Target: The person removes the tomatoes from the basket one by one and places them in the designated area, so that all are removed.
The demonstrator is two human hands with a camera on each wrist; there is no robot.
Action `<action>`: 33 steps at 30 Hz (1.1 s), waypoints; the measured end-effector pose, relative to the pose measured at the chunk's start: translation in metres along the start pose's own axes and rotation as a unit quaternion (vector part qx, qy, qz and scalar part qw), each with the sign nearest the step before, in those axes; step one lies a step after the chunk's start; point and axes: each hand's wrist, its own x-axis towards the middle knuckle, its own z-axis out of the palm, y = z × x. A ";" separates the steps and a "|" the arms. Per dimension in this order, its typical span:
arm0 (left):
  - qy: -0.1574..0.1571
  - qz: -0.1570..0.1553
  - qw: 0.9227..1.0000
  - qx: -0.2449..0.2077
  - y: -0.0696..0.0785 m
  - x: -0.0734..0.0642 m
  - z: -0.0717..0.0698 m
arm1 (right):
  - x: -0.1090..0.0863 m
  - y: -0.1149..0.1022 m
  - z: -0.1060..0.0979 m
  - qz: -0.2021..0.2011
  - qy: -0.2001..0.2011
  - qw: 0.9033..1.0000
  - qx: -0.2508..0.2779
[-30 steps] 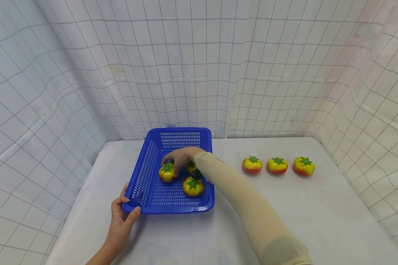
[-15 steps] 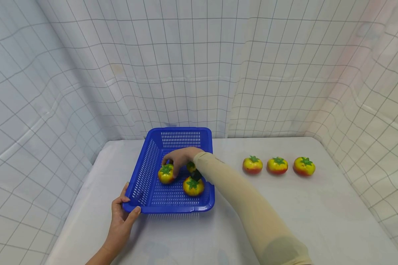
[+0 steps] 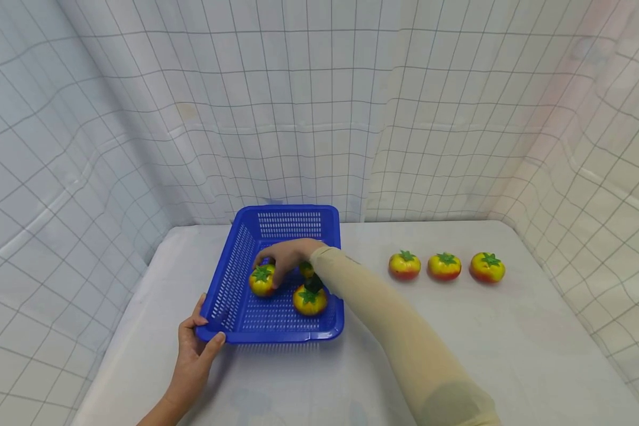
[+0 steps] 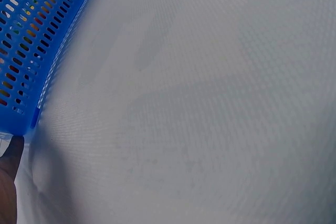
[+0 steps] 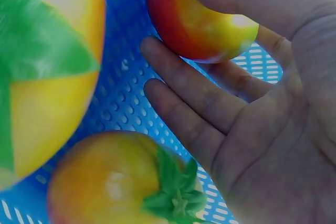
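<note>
Inside a blue perforated plastic basket (image 3: 277, 338), my right hand (image 3: 286, 257) holds a yellow-and-red tomato (image 3: 261, 283) with green star-shaped leaves. In the right wrist view the thumb lies on this held tomato (image 5: 207, 30), with fingers behind and below it. A second tomato (image 3: 310, 302) sits near the basket's front right, and a third tomato (image 3: 306, 270) is mostly hidden under my wrist. My left hand (image 3: 191, 364) grips the basket's front left corner, thumb at the front rim and fingers at the left side. Only a bit of that hand (image 4: 10, 166) shows in the left wrist view.
Three more tomatoes stand in a row on the white table (image 3: 431, 349) right of the basket: a left one (image 3: 404, 267), a middle one (image 3: 444, 268) and a right one (image 3: 487, 269). Gridded white curtains (image 3: 319, 118) enclose the table's back and sides.
My right hand has shifted the held tomato slightly left and toward me inside the basket. The left hand, the basket and the other tomatoes stay where they were.
</note>
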 end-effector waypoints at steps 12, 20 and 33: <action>0.002 0.021 1.000 -0.008 -0.001 -0.001 0.001 | -0.016 -0.003 -0.012 -0.065 0.021 0.997 0.035; -0.002 0.008 1.000 0.004 -0.001 0.000 0.000 | -0.032 -0.001 -0.017 -0.084 0.031 0.996 0.028; -0.008 0.036 0.999 0.040 -0.003 0.001 -0.003 | -0.073 0.015 -0.027 -0.082 0.062 0.993 0.060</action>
